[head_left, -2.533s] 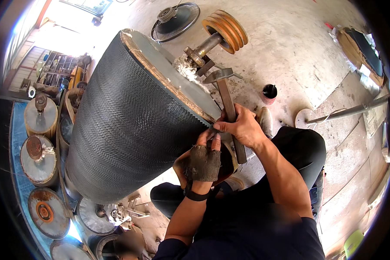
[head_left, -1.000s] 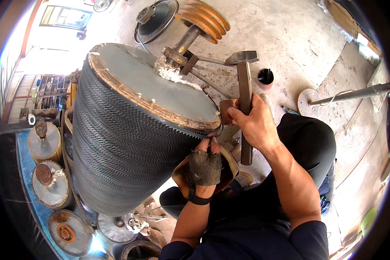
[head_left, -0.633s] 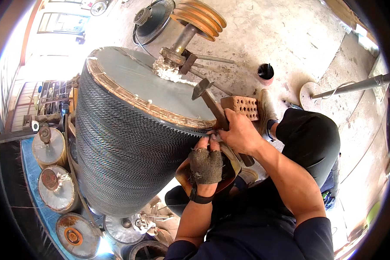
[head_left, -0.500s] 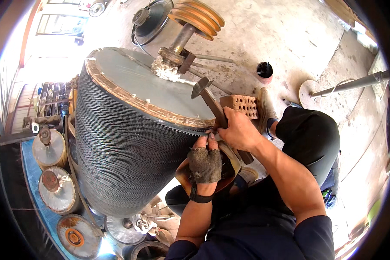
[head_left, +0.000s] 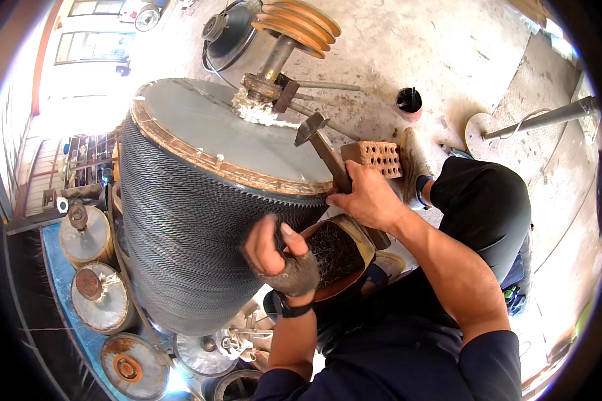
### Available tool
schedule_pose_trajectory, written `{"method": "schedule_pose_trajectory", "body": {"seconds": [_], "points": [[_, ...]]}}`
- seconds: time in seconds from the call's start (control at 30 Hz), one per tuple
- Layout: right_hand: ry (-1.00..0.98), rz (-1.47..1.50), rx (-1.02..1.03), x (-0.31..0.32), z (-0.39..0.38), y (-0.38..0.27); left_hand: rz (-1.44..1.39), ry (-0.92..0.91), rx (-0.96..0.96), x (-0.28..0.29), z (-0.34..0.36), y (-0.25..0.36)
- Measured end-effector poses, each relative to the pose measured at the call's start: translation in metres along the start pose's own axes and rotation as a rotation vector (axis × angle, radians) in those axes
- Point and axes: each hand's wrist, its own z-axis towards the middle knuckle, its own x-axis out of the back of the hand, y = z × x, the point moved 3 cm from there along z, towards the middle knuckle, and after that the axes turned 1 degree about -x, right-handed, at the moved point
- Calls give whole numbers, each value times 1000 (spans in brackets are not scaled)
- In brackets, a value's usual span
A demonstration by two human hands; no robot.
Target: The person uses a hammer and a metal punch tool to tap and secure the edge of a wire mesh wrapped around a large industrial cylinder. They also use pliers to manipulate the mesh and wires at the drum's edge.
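A large upright drum point(head_left: 194, 234) wound with dark toothed strip fills the left and middle, its grey end face point(head_left: 214, 127) ringed by a wooden rim. At the rim's near right edge, my right hand point(head_left: 368, 194) grips a hammer point(head_left: 331, 160) by its wooden handle, head raised over the drum's edge. My left hand point(head_left: 281, 260), in a fingerless glove, is in front of the drum's side with curled fingers, slightly blurred; anything between them is too small to make out. Beside it a container point(head_left: 366, 248) holds many thin dark metal pieces, probably nails.
A perforated brick point(head_left: 374, 158) lies past the hammer, near my shoe point(head_left: 413, 164). Orange grooved pulleys point(head_left: 297, 27) sit on the drum's shaft. A dark-filled pot point(head_left: 409, 103) and a metal stand point(head_left: 535, 123) are at right. Several smaller rollers point(head_left: 100, 294) stand at lower left.
My left hand has left the drum's rim, moving down and left, its palm turning up and fingers curling. The container's contents now show. The hammer has barely moved.
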Motion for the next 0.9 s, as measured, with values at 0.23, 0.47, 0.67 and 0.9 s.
{"method": "schedule_pose_trajectory", "body": {"seconds": [0.23, 0.47, 0.67, 0.9], "points": [[-8, -42, -46, 0, -3, -8, 328, 149, -290, -12, 41, -34], [80, -77, 41, -11, 0, 0, 301, 137, -279, -14, 47, -34], [94, -75, 22, -13, 1, -3, 302, 115, -252, -11, 52, -35], [4, 64, -65, 8, -15, -18, 224, 194, -294, -8, 58, -41]]}}
